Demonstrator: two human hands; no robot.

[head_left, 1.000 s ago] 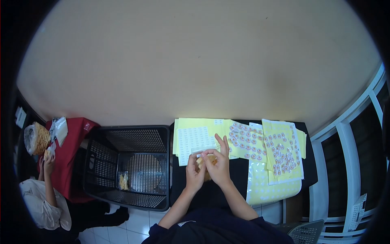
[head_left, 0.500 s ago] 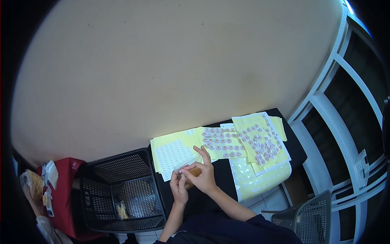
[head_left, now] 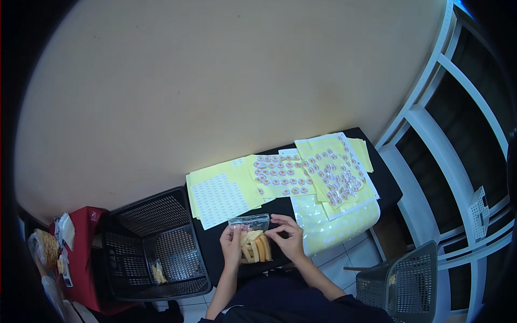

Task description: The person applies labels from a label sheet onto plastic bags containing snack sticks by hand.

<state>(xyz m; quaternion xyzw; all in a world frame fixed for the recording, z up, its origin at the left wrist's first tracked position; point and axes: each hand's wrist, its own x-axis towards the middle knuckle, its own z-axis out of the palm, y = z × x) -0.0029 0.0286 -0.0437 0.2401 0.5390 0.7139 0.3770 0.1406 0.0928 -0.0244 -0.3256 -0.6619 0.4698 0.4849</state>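
Note:
A clear zip bag (head_left: 255, 248) filled with pale yellow-brown sticks is held upright over the front edge of the black table (head_left: 280, 206). My left hand (head_left: 231, 245) pinches its left side near the top. On the right, my right hand (head_left: 290, 238) has its fingers pinched at the bag's upper right edge. Behind the bag lie a sheet of small white labels (head_left: 218, 200) on yellow paper and a sheet of round stickers (head_left: 283, 173).
More sticker sheets (head_left: 336, 177) overlap at the right. A black crate (head_left: 156, 242) at the left holds a small bag of sticks (head_left: 158, 272). Farther left are a red-covered table (head_left: 82, 253) and another person's arm (head_left: 48, 285). A dark basket (head_left: 398, 282) stands lower right.
My hands have moved apart to the two sides of the bag, which now shows upright between them. The view has shifted slightly, so the table appears farther left and higher.

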